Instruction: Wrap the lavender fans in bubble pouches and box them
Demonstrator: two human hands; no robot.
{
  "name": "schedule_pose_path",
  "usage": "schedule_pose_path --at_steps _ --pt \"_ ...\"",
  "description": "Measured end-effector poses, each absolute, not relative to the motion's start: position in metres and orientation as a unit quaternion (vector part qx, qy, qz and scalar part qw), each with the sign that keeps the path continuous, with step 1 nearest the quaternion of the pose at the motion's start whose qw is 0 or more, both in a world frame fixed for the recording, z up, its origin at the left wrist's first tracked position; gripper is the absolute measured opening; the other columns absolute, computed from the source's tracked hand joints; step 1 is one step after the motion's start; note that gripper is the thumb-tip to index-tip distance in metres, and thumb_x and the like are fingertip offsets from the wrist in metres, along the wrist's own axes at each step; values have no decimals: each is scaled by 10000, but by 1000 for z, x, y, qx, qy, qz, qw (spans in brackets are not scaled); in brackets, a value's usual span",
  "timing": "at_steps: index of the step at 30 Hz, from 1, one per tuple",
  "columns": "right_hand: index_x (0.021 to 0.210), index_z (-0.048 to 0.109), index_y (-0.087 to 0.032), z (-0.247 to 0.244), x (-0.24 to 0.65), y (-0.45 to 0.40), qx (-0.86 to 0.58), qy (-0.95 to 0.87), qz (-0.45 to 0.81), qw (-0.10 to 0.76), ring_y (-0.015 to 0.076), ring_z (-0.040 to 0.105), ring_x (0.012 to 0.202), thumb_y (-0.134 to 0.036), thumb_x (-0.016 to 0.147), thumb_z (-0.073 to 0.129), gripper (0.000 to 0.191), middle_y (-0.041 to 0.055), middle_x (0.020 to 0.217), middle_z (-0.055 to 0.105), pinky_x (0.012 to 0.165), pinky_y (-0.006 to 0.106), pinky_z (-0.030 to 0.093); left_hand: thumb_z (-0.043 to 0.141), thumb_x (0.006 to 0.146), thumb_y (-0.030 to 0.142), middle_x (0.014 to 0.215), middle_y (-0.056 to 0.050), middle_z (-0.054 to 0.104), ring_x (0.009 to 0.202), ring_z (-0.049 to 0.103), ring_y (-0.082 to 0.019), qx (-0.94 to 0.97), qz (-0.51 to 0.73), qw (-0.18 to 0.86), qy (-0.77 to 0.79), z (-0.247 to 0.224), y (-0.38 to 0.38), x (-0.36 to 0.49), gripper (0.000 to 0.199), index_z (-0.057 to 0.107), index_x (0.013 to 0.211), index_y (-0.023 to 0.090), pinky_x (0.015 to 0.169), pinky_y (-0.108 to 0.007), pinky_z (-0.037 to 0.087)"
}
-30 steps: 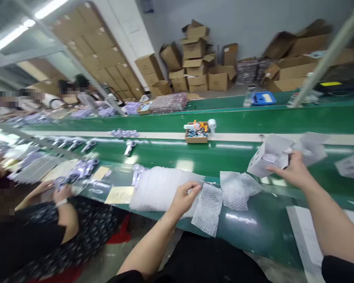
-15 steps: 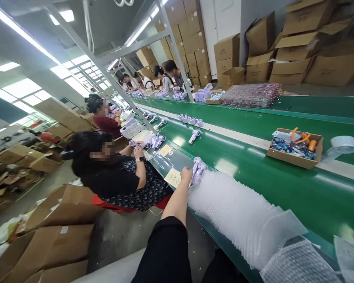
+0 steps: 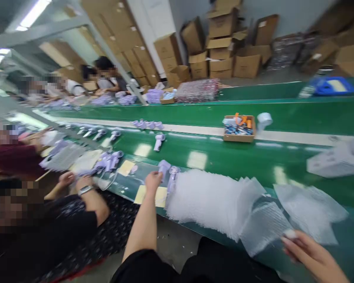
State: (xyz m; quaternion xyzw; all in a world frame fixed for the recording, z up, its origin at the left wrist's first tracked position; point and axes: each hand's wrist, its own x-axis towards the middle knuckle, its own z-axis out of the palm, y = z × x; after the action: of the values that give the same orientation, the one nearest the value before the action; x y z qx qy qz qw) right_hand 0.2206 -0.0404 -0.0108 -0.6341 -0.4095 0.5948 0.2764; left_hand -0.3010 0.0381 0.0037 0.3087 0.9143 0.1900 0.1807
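Currently holding a lilac device (image 3: 164, 168) with the left hand (image 3: 153, 182), fingers closed narrow on its near side; reaching there across yellow paper (image 3: 140, 194) at the near edge of the green worktable (image 3: 132, 175); just right of that device, seeing a second lilac device (image 3: 173, 177) with a round head, beside the bubble-wrap stack (image 3: 206, 200). Keeping the right hand (image 3: 308, 249) low at the right, fingers bent and drawn close together, near the front bubble-wrap sheet (image 3: 264, 226); showing a small white piece (image 3: 290, 234) at its fingertips, but cannot tell whether gripped or worn, nor how firmly closed. Farther right, finding loose bubble-wrap sheets (image 3: 311, 210), with a blurred white box (image 3: 336, 159) beyond; on the green surface past the stack, seeing a single lilac device (image 3: 158, 142) lying apart; near the pale strip, noting an open carton (image 3: 238, 138) of small blue and orange things beside a tape roll (image 3: 264, 119); to the left, seeing a seated person's arm with a wristwatch (image 3: 85, 190).
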Motion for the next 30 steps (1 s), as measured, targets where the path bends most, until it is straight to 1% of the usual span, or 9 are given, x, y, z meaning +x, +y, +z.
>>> schedule_pose_path --at_steps 3,6,8,11,15,18,24,26,30 --pt "817 607 -221 -5 202 -51 -543 -252 738 314 109 555 549 -438 713 700 258 -12 666 612 453 202 404 531 750 432 753 -48 649 680 613 -174 332 347 211 852 26 38 -247 438 582 1046 113 625 -259 464" --pt "948 605 -258 -4 188 -31 -432 -96 805 395 167 642 830 -443 714 699 313 27 974 676 678 273 513 674 641 421 705 11 609 599 545 -110 348 505 378 693 33 28 -133 410 591 944 157 598 -221 439" --pt "1006 597 -270 -5 196 -16 -363 -56 809 459 226 589 1047 -487 712 681 375 37 1157 628 847 387 500 694 635 400 658 25 577 570 511 -92 365 478 492 630 25 15 -36 336 597 851 161 568 -204 414" --pt "980 618 -232 -12 244 -6 -409 -13 739 535 238 619 977 -456 673 716 392 40 1003 683 873 412 504 629 715 411 617 18 546 567 500 -104 425 362 603 570 -5 -1 94 264 577 756 155 557 -219 409" --pt "926 626 -218 -23 347 -29 -531 24 608 590 210 656 750 -366 599 783 391 10 781 686 774 368 557 521 821 380 889 -76 599 883 542 -204 682 170 489 517 -55 -3 189 241 588 903 164 815 -334 437" --pt "1015 601 -261 -25 409 -65 -568 -11 600 563 202 657 747 -324 620 780 438 10 838 684 713 344 567 598 775 328 1113 -168 512 1091 435 -303 804 8 353 478 -83 6 212 336 545 1044 133 905 -421 388" --pt "1062 571 -240 -30 423 -103 -548 -37 708 443 216 650 769 -308 651 760 457 24 824 653 682 334 555 432 824 105 994 -153 602 1014 493 -255 825 -39 334 455 -100 21 211 216 626 914 134 918 -381 380" --pt "1166 518 -264 -32 407 -98 -512 -60 748 418 202 647 753 -299 653 756 567 12 847 643 656 319 545 461 837 157 939 -108 647 951 531 -225 800 -2 373 471 -91 19 209 202 658 881 157 895 -352 401" --pt "1258 455 -258 -29 380 -77 -431 -96 804 398 186 636 717 -316 647 750 681 10 816 629 599 294 527 549 757 173 712 0 654 704 563 -138 633 102 579 503 -63 10 203 130 677 732 167 697 -257 446"
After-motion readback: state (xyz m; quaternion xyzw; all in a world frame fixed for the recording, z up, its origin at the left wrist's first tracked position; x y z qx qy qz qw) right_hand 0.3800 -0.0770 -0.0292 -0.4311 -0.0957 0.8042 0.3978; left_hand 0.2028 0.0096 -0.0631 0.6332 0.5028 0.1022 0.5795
